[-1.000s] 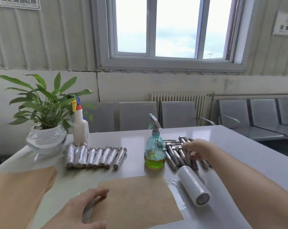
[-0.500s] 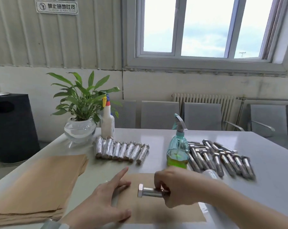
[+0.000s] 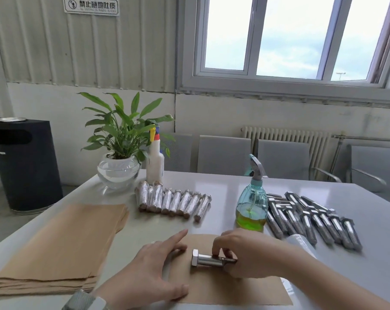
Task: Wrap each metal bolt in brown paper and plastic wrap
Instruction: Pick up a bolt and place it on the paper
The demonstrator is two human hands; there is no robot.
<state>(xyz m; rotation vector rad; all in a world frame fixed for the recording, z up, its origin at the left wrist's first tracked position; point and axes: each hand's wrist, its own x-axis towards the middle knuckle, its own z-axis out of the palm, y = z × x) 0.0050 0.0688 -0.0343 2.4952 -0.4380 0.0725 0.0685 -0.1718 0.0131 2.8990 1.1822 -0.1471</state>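
Right hand (image 3: 238, 251) pinches a bolt (image 3: 208, 260) lying on the brown sheet (image 3: 245, 289); left hand (image 3: 151, 262) presses flat, fingers spread, on the sheet's edge. Placement seems underway; rolling paper around it likely follows.

One view only, head-worn and wide-angle, looking forward and slightly down across the white tabletop (image 3: 223, 186) from its near edge. Both forearms enter from the bottom of the frame, so the camera sits close above the work: the left hand (image 3: 149, 265) and right hand (image 3: 241, 253) fill the lower centre. The far wall and window (image 3: 290, 41) take the upper half, straight lines bowing towards the edges. The black bin (image 3: 24, 162) stands at the left edge, the grey chairs (image 3: 283, 157) at mid-right. No second view shares the scene.
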